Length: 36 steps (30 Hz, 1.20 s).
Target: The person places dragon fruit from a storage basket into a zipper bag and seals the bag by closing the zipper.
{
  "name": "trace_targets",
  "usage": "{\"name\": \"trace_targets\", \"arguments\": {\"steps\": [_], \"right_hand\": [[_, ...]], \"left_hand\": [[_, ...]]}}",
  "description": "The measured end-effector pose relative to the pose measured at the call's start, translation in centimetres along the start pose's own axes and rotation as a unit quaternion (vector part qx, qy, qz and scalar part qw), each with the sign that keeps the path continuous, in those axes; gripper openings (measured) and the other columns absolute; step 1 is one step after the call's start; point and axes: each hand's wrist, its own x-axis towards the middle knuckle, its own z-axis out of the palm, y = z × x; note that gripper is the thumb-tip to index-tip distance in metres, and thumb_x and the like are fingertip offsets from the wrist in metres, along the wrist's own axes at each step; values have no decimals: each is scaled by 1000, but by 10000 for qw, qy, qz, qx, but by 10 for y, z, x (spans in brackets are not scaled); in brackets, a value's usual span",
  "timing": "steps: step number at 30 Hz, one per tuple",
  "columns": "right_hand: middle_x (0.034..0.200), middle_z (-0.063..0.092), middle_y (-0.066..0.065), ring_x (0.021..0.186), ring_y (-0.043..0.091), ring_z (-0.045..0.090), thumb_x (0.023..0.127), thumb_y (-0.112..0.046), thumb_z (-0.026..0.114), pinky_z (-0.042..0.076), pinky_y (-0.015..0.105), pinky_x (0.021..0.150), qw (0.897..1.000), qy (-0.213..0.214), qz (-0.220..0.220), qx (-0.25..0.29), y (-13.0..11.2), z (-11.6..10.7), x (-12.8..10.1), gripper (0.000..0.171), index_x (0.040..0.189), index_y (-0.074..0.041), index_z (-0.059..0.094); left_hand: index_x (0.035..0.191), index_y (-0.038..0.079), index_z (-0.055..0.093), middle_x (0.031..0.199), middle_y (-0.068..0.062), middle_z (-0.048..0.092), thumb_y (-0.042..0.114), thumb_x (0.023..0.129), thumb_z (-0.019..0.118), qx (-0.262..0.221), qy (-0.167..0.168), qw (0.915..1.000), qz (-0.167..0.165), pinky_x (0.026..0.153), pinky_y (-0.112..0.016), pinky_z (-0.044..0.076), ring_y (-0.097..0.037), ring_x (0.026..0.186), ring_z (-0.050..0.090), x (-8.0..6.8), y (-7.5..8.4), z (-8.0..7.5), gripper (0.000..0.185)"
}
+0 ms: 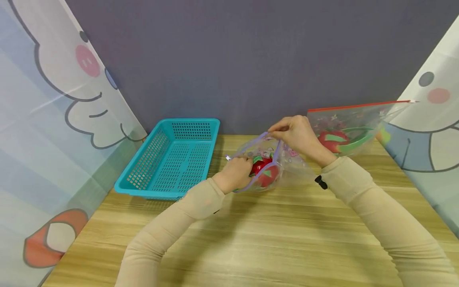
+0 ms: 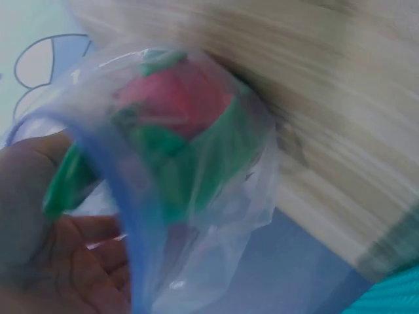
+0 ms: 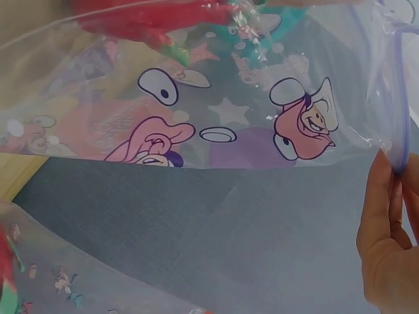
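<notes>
A clear zip bag (image 1: pixel 292 169) with a purple rim and cartoon prints stands mouth-open on the table, holding red-and-green items (image 1: pixel 268 175). My right hand (image 1: pixel 295 133) pinches the upper corner of its rim between thumb and fingers; the right wrist view shows the same pinch. At the mouth, my left hand (image 1: pixel 236 171) has its curled fingers inside, around a red-and-green item (image 1: pixel 259 164). In the left wrist view a green leaf-like end (image 2: pixel 69 183) pokes out between thumb and fingers. The fingertips are partly hidden by the bag.
A turquoise perforated basket (image 1: pixel 181 157) sits to the left on the wooden table (image 1: pixel 272 239). Behind my right hand, another zip bag (image 1: pixel 358 119) with a red zip holds red-and-green things against the back. A grey wall and cartoon curtains border the table.
</notes>
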Motion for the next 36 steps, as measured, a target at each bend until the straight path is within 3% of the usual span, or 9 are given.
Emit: {"name": "trace_targets", "arguments": {"steps": [3,8,10,12,15,18,20,29,36], "right_hand": [[90,70,10,69,18,63,82,-15,69,46,30,54,9999,-41,94,86,2,-1,0,11,90,-9,74],[93,70,10,73,19,64,83,-18,69,46,30,56,9993,-131,271,229,6,-3,0,13,93,-10,74],[93,70,10,75,20,64,83,-19,68,47,30,57,9991,-138,281,273,7,-3,-1,14,93,-11,74],[92,70,10,75,21,65,83,-19,68,47,30,57,9990,-127,273,322,7,-3,-1,14,93,-11,74],[91,70,10,75,22,65,83,-19,69,46,29,56,9990,-92,232,363,7,-3,-2,14,92,-10,74],[91,70,10,74,20,64,83,-19,69,46,29,55,9988,-72,271,392,8,-3,-2,14,92,-10,74],[91,70,10,73,19,64,83,-19,69,46,29,55,9986,-75,297,425,8,-3,-3,14,93,-10,74],[96,70,9,76,18,63,83,-21,68,44,28,53,9970,-122,488,593,10,-2,-5,16,95,-12,74],[95,70,10,78,24,63,82,-23,70,44,26,54,9966,178,494,643,10,-7,-7,19,96,-11,73]], "left_hand": [[127,1,51,125,-11,56,34,90,56,-385,65,9988,308,83,-32,52,-22,104,59,-12,-3,-12,49],[113,4,62,104,-7,67,20,87,62,-1485,517,9855,639,65,-29,52,-16,74,63,-31,-19,-32,30],[109,5,65,100,-8,68,13,85,64,-1848,793,9779,573,69,-30,53,-18,80,66,-36,-29,-37,25],[112,5,64,110,-8,66,7,83,66,-2027,889,9745,369,78,-33,53,-21,95,65,-39,-39,-41,29],[114,3,62,116,-8,63,1,80,68,-2042,703,9762,189,87,-35,50,-23,106,60,-37,-52,-40,35],[115,4,62,118,-8,62,1,78,70,-1848,394,9813,362,89,-35,49,-22,108,59,-32,-59,-33,38],[115,5,62,116,-8,63,3,78,71,-1735,378,9825,560,86,-33,50,-21,105,60,-28,-60,-28,38],[93,8,70,94,-3,70,12,82,67,-1540,1001,9752,1233,65,-21,52,-13,78,66,-26,-62,-23,12],[89,9,71,89,-1,70,13,83,67,-1979,1370,9666,875,69,-23,53,-12,79,66,-28,-65,-34,8]]}}
